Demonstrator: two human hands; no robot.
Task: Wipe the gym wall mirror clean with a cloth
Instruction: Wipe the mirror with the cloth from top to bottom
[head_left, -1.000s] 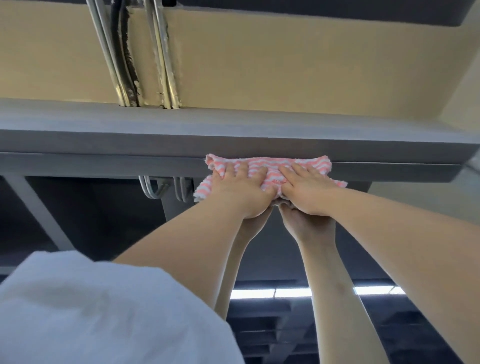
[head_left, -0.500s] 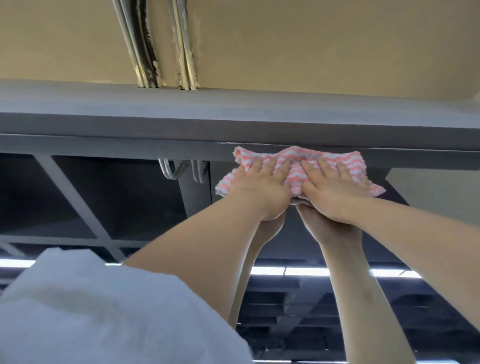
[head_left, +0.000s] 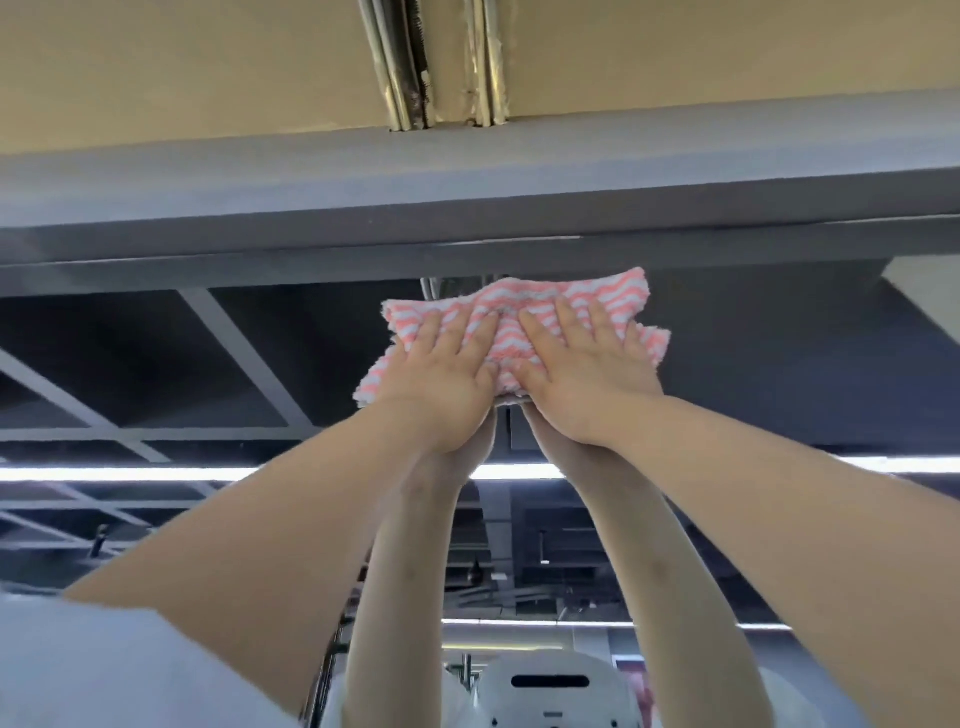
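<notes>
Your white sleeve (head_left: 119, 670) fills the lower left corner, and from it your left arm reaches up and rightward to the mirror (head_left: 779, 364). Your left hand (head_left: 441, 384) lies flat on the pink-and-white striped cloth (head_left: 524, 322), fingers (head_left: 452, 332) straight and slightly spread, pressing the fabric against the glass rather than curling round it. Just beside it, thumbs almost touching, your right hand (head_left: 582, 379) presses the same cloth the same way, fingers extended and fanned upward, wrist bent back, forearm running down to the right edge. The cloth sits bunched on the mirror close under its top edge, just below the grey beam (head_left: 467, 208). Under each hand its reflection meets it palm to palm in the glass.
</notes>
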